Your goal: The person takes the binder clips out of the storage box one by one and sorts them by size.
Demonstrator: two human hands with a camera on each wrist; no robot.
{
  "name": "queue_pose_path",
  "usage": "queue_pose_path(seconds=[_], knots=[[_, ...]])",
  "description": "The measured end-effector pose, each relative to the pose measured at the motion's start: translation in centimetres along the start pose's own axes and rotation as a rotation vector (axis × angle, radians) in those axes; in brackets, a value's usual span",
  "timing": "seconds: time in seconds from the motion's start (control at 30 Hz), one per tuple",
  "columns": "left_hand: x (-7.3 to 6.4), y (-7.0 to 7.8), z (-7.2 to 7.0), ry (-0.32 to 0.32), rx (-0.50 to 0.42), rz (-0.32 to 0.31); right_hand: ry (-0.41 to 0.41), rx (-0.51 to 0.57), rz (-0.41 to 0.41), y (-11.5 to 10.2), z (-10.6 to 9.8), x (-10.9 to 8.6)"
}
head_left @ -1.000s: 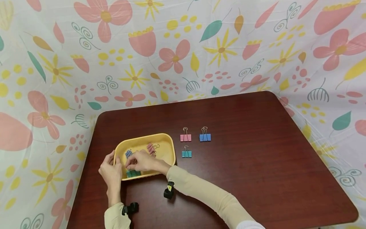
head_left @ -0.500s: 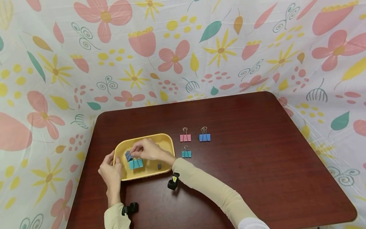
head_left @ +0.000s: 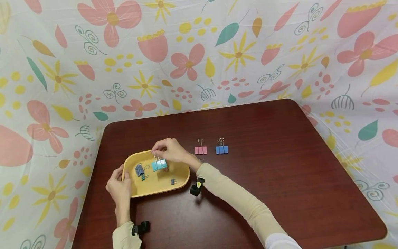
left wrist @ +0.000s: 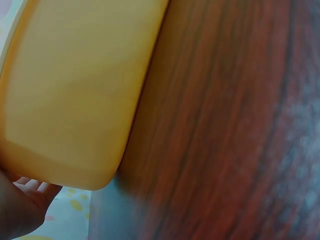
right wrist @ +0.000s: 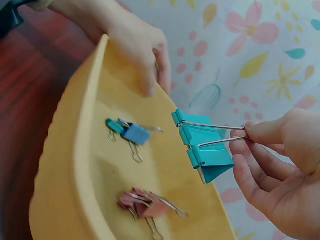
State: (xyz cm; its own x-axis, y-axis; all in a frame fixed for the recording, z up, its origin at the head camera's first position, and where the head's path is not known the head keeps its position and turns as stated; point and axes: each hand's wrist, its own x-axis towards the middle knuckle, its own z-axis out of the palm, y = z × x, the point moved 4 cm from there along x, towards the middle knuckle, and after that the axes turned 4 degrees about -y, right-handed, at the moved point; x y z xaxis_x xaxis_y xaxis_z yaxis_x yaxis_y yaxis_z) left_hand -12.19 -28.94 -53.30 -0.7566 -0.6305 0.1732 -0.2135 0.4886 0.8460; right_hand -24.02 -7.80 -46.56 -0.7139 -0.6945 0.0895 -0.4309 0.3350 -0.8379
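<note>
My right hand (head_left: 169, 149) pinches a large teal binder clip (right wrist: 202, 142) by its wire handles, over the yellow tray (head_left: 155, 190). At the tray's left end, my left hand (head_left: 119, 186) grips the wall, thumb on the inside and fingers outside. Inside the tray lie a blue binder clip (head_left: 139, 169), a small green binder clip (head_left: 143, 177) beside it, and a small dark blue binder clip (head_left: 172, 181) near the front wall. Pink binder clips (right wrist: 145, 202) show in the tray in the right wrist view; from the head they are mostly hidden.
Right of the tray, a pink binder clip (head_left: 200, 150) and a blue binder clip (head_left: 221, 149) stand on the dark wooden table (head_left: 280, 180). A third clip there is mostly covered by my right forearm (head_left: 230, 190). A flowered cloth (head_left: 186, 65) hangs behind.
My right hand has taken the teal binder clip from the tray's front left and carried it up and to the right. The left hand has stayed on the tray's end.
</note>
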Motion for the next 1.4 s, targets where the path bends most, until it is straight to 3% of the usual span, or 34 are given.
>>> queue_pose_path(seconds=[0.37, 0.77, 1.0, 1.4], knots=[[-0.1, 0.1, 0.0, -0.018, -0.016, -0.013, 0.072, -0.021, -0.006, 1.0, -3.1, -1.3], [-0.2, -0.1, -0.1, -0.029, -0.023, -0.035, 0.18, 0.068, 0.044, 3.5, -6.7, -3.8], [-0.1, -0.1, -0.1, -0.023, -0.036, -0.016, 0.237, 0.095, 0.083, 4.7, -8.7, -5.5], [-0.1, -0.2, 0.0, -0.021, -0.026, -0.047, 0.282, 0.095, 0.09, 7.1, -12.4, -9.0]])
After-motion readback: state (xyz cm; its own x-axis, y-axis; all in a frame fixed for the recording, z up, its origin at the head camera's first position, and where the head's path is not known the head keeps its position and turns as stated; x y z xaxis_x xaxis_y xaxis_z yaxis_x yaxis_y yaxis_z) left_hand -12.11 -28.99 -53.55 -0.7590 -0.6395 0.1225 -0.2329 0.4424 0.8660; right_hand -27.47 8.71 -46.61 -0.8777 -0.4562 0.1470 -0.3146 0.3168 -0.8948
